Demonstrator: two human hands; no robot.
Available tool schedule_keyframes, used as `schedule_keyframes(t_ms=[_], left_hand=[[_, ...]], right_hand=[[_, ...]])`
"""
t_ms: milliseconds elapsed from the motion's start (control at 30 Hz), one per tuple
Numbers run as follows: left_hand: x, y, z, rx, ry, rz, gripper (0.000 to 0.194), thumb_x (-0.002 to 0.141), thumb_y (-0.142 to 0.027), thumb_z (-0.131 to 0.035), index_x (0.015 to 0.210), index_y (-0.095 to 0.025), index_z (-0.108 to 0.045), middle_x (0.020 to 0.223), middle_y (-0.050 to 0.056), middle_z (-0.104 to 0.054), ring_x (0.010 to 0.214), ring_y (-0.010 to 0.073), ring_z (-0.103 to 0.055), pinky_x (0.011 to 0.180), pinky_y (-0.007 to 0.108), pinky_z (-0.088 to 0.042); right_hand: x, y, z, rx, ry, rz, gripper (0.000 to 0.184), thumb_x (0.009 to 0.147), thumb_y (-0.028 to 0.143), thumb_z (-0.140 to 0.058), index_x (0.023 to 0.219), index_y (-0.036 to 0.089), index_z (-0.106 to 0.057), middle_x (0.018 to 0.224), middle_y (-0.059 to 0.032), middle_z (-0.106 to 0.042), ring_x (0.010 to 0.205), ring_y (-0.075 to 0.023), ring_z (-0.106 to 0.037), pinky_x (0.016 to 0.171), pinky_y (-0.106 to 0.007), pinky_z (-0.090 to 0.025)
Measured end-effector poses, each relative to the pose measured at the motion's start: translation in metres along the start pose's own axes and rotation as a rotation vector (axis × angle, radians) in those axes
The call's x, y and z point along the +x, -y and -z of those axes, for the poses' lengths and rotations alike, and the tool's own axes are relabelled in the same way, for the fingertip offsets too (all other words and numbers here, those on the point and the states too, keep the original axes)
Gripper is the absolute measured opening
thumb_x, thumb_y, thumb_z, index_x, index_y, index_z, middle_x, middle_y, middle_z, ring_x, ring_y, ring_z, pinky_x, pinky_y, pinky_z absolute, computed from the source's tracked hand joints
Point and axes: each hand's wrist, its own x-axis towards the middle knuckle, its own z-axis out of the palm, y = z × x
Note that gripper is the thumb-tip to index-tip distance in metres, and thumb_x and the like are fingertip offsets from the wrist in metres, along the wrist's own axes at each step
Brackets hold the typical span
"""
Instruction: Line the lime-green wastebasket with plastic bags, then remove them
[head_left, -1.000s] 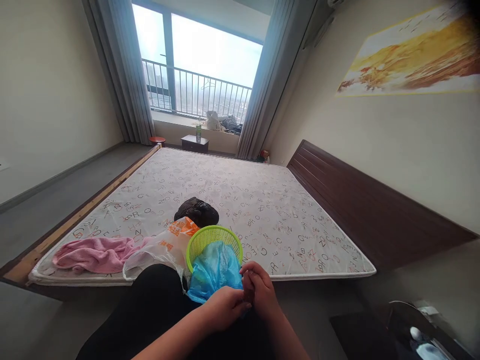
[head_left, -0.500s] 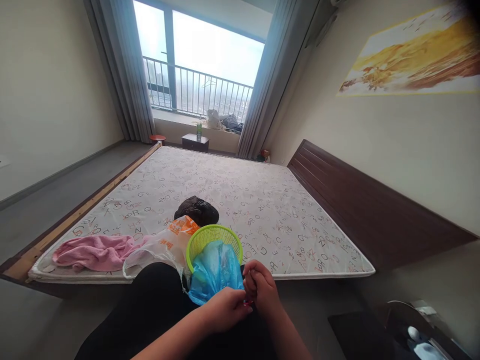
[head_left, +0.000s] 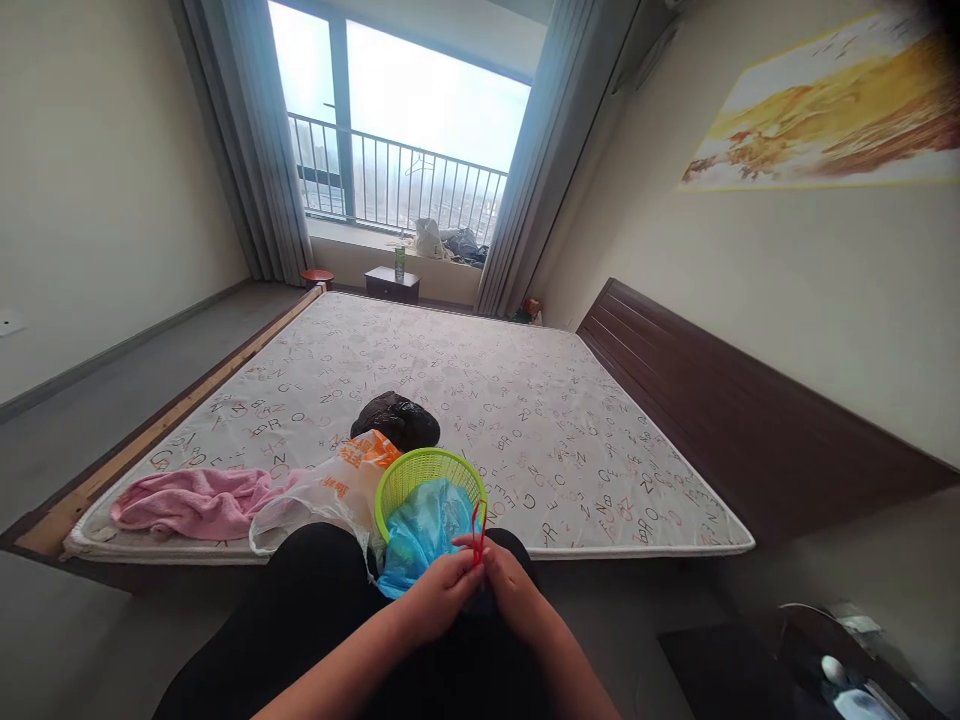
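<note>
Your left hand (head_left: 444, 592) and right hand (head_left: 511, 585) meet at the near right of the green basket (head_left: 442, 464), fingers curled closed on a red strip (head_left: 475, 522) that rises before the basket's rim. From the basket, a blue bag (head_left: 421, 530) spills toward you, beside your left hand.

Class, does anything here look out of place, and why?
A black bag and, at the near left, a crumpled pink cloth lie on the sheetless mattress, where bedding would go; a blue bag droops from the green basket. No spill shows.
</note>
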Motion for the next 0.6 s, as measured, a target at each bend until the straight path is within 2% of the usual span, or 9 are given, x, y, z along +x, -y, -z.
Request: schedule_keyframes(t_ms=[67,167,267,367,467,600], left_hand=[[0.002,0.005,0.002,-0.139,0.003,-0.001,0.054,0.097,-0.068,-0.043,0.077,-0.018,-0.053,0.067,-0.002,-0.047,0.063,0.0119,-0.039,0.059,0.027,-0.037],[0.004,0.009,0.002,-0.226,-0.038,0.007,0.056,0.093,-0.073,-0.047,0.08,-0.018,-0.051,0.068,-0.004,-0.043,0.061,0.0101,-0.036,0.057,0.025,-0.032],[0.005,0.009,0.0,-0.258,-0.092,0.024,0.058,0.09,-0.075,-0.052,0.082,-0.018,-0.053,0.067,-0.005,-0.043,0.06,0.0096,-0.035,0.056,0.025,-0.031],[0.007,0.009,-0.001,-0.306,-0.157,0.043,0.061,0.086,-0.078,-0.055,0.081,-0.018,-0.054,0.063,-0.005,-0.042,0.058,0.0094,-0.036,0.056,0.025,-0.03],[0.009,0.012,-0.002,-0.343,-0.213,0.058,0.061,0.086,-0.078,-0.055,0.08,-0.017,-0.056,0.06,-0.004,-0.048,0.056,0.0102,-0.041,0.057,0.026,-0.034],[0.012,0.019,-0.001,-0.375,-0.217,0.104,0.06,0.087,-0.075,-0.054,0.089,-0.016,-0.064,0.071,0.002,-0.064,0.051,0.0096,-0.044,0.053,0.026,-0.035]], right_hand=[[0.001,-0.005,0.002,-0.054,-0.084,0.029,0.062,0.102,0.067,-0.035,0.116,0.021,-0.073,0.102,-0.0109,-0.073,0.096,-0.0265,-0.067,0.089,-0.04,-0.05],[0.003,-0.005,0.007,-0.148,-0.156,0.055,0.043,0.099,0.058,-0.052,0.105,0.022,-0.076,0.096,-0.0082,-0.073,0.092,-0.0251,-0.066,0.086,-0.037,-0.05],[0.005,-0.001,0.014,-0.183,-0.185,0.007,0.029,0.095,0.048,-0.062,0.102,0.023,-0.075,0.087,-0.0051,-0.072,0.08,-0.0217,-0.064,0.077,-0.033,-0.05],[0.005,0.003,0.019,-0.194,-0.221,-0.047,0.021,0.092,0.041,-0.066,0.097,0.022,-0.074,0.074,-0.001,-0.066,0.067,-0.0176,-0.057,0.065,-0.029,-0.045],[0.004,0.005,0.021,-0.158,-0.223,-0.063,0.02,0.091,0.041,-0.067,0.091,0.022,-0.071,0.07,0.0009,-0.061,0.065,-0.0161,-0.054,0.062,-0.028,-0.041],[0.0,0.005,0.02,-0.067,-0.182,-0.086,0.023,0.093,0.044,-0.066,0.093,0.021,-0.069,0.073,0.0005,-0.063,0.067,-0.0164,-0.055,0.064,-0.029,-0.042]])
